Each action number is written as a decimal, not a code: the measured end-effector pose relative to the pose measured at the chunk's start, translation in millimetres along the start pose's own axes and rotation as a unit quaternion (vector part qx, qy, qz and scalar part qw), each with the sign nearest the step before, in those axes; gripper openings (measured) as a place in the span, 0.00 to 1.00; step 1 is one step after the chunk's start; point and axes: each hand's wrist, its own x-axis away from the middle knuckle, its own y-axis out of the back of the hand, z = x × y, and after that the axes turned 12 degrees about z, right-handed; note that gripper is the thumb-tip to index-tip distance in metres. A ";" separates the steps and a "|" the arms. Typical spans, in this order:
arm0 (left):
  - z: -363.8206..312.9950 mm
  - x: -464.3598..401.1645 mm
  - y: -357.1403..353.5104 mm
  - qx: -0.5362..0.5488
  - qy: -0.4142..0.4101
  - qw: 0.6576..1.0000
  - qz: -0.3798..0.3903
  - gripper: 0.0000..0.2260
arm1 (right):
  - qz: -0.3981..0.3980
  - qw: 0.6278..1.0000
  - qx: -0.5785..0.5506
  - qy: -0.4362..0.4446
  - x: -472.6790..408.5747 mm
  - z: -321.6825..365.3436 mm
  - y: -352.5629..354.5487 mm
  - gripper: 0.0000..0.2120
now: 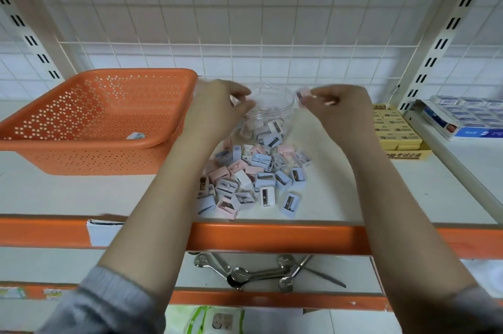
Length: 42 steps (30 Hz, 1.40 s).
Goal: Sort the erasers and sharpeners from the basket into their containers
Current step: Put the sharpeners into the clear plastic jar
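A clear round jar stands at the back of the shelf, partly filled with pastel sharpeners. In front of it lies a loose pile of sharpeners in pink, blue and white. My right hand pinches a pink sharpener at the jar's right rim. My left hand hovers at the jar's left rim with curled fingers; something pale shows between them, too blurred to name. The orange perforated basket sits to the left with one eraser inside.
A yellow box of erasers stands right of the jar. Blue-and-white boxes fill the neighbouring shelf on the right. Metal spoons and a knife lie on the shelf below. A wire grid backs the shelf.
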 end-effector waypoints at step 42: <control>-2.2 -14.7 5.0 0.000 0.016 1.000 0.009 0.09 | 0.008 0.997 0.078 -0.007 13.2 1.9 2.2 0.15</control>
